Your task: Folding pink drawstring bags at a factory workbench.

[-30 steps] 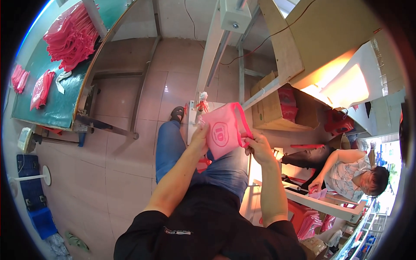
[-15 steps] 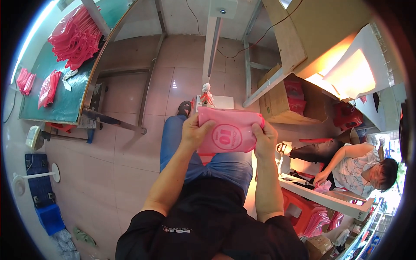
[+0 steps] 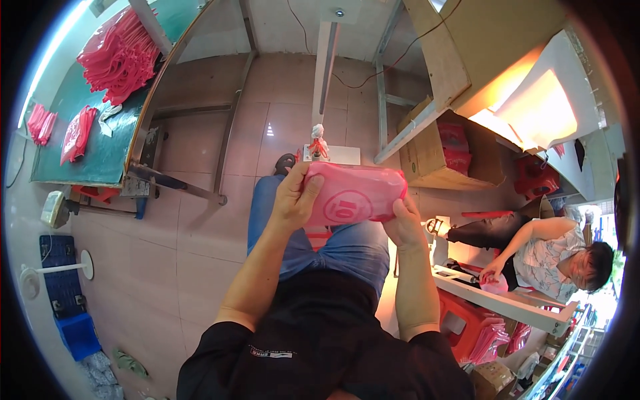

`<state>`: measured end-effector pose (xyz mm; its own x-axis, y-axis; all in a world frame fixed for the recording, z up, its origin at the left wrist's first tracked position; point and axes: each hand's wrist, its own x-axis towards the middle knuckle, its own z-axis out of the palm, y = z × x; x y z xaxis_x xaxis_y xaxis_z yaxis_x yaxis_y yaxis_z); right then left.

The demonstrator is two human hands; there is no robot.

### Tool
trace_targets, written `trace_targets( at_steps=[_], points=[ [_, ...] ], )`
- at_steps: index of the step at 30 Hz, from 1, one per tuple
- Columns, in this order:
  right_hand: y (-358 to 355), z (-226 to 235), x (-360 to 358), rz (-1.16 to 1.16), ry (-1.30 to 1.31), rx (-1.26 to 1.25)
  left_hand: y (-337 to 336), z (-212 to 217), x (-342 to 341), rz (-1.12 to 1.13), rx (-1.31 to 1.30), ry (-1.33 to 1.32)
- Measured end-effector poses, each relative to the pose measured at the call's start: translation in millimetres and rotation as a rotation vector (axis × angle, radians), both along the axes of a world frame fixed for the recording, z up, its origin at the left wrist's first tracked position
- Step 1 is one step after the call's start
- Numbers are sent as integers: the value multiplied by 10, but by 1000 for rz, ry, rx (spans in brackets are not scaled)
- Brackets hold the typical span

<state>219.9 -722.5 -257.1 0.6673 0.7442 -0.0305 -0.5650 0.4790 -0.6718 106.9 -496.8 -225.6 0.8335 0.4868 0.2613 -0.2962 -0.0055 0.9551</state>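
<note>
A translucent pink plastic pouch (image 3: 363, 190) with a round printed mark stretches between my two hands above my lap. My left hand (image 3: 298, 197) pinches its left end, thumb on the near face and fingers behind. At the right end my right hand (image 3: 405, 223) grips the edge with the thumb in front; its other fingers are partly hidden. The pouch is tilted, its upper edge bulging a little. Just beyond it stands a small fixture (image 3: 319, 143) with a white wrapped top and orange-red strips, on a white base at the foot of a pale post (image 3: 325, 73).
Stacks of pink plastic pieces (image 3: 120, 57) lie on a green-topped table (image 3: 73, 170) at left. An open cardboard box (image 3: 427, 157) holds more at right. A co-worker (image 3: 557, 253) handles a pink piece beside a white frame (image 3: 507, 300). An orange-red stool (image 3: 457, 320) stands nearer.
The pouch has tipped, so its printed mark looks flatter and lower. My left hand has shifted slightly up and left, my right slightly down. The co-worker's pink piece has moved a little.
</note>
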Motion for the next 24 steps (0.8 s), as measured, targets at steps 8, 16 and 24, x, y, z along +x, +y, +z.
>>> trace_targets(
  at_steps=[8,16,24],
  points=[
    [289,356,-312,18,-307,-284,203,-590,24,121,-287,75],
    [339,468,-377,-94,-695,-463,208,-569,3,-40,-673,-170],
    [318,333,-479,-193,-689,-411,269,-515,-135,-177,-730,-274]
  ],
)
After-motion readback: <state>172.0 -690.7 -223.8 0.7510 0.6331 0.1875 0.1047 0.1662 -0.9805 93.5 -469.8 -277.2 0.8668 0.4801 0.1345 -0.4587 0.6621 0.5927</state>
